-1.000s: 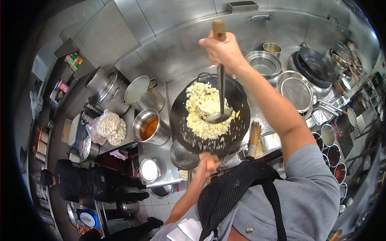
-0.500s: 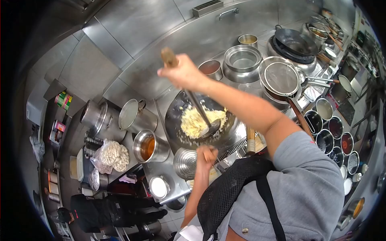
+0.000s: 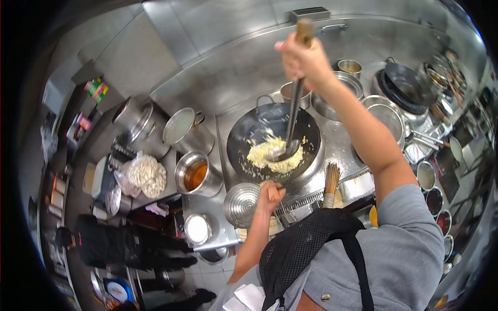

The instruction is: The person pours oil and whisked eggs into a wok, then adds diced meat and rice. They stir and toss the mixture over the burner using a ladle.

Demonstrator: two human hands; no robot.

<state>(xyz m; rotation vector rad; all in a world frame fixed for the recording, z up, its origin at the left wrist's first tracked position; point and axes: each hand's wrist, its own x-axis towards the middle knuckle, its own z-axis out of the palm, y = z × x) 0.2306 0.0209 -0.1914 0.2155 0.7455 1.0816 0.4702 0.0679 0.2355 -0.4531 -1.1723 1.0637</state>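
My right hand (image 3: 303,61) is closed around the wooden-ended handle of a long metal ladle (image 3: 293,111), held high and steeply upright. The ladle's bowl rests in a pale yellow and white mass of food (image 3: 263,152), which looks like egg or rice, inside a black wok (image 3: 239,136). At the wok's near rim my left hand (image 3: 271,195) is closed, apparently gripping a near handle that the fingers mostly hide. Just left of that hand lies a round perforated strainer (image 3: 242,205). A bamboo brush (image 3: 332,182) stands to the right of the wok.
Left of the wok are a pot of amber liquid (image 3: 194,175), a tall pot (image 3: 181,127) and a container of white contents (image 3: 197,229). A sieve (image 3: 385,120) and a second wok (image 3: 407,83) sit at the right. A person in dark clothes (image 3: 111,241) is at the left.
The view has shifted. My right hand has risen and swung right, bringing the ladle more upright. The food is gathered nearer the wok's near side. My left hand stays at the wok's near rim.
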